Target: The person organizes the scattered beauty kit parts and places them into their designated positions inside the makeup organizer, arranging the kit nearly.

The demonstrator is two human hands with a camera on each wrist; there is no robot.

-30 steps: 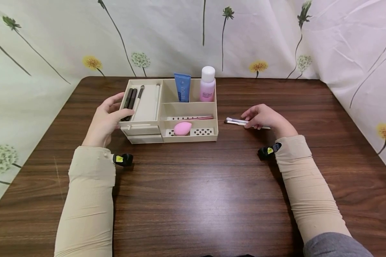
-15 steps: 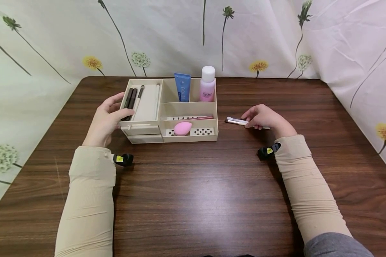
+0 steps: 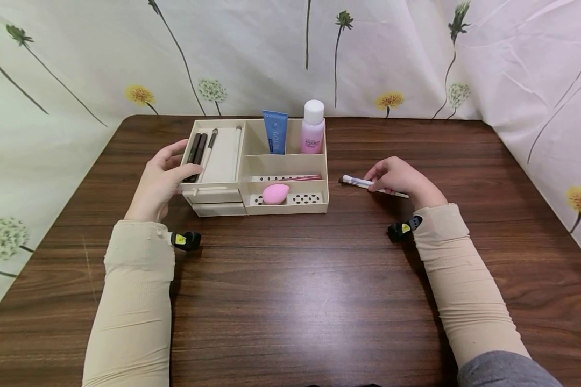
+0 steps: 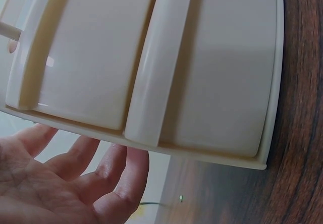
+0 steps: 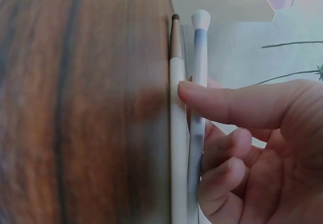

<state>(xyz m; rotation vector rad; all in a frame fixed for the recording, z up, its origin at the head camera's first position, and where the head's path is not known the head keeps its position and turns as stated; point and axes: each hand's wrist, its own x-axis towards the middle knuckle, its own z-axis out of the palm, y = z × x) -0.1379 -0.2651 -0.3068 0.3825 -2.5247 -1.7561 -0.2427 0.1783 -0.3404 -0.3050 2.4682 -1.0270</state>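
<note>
On the table stands a cream cosmetics organizer (image 3: 284, 163) with compartments at the right and drawers at the left. My left hand (image 3: 157, 180) grips its left side, thumb over the top rim; in the left wrist view the fingers (image 4: 108, 171) lie against the outer wall. To the organizer's right, my right hand (image 3: 394, 174) pinches makeup brushes close over the tabletop. The right wrist view shows a dark-tipped brush (image 5: 177, 133) and a white-tipped brush (image 5: 200, 57) side by side, the thumb across both. The index finger is mostly hidden behind them.
The organizer's top tray holds dark pens (image 3: 197, 153) and slim brushes (image 3: 208, 153). In its compartments are a blue tube (image 3: 275, 133), a pink bottle with a white cap (image 3: 312, 134) and a pink makeup sponge (image 3: 275, 194). A flowered cloth (image 3: 271, 59) hangs behind the table.
In the right hand the brushes have drawn together and now overlap in the head view. The left hand and the organizer have stayed in place.
</note>
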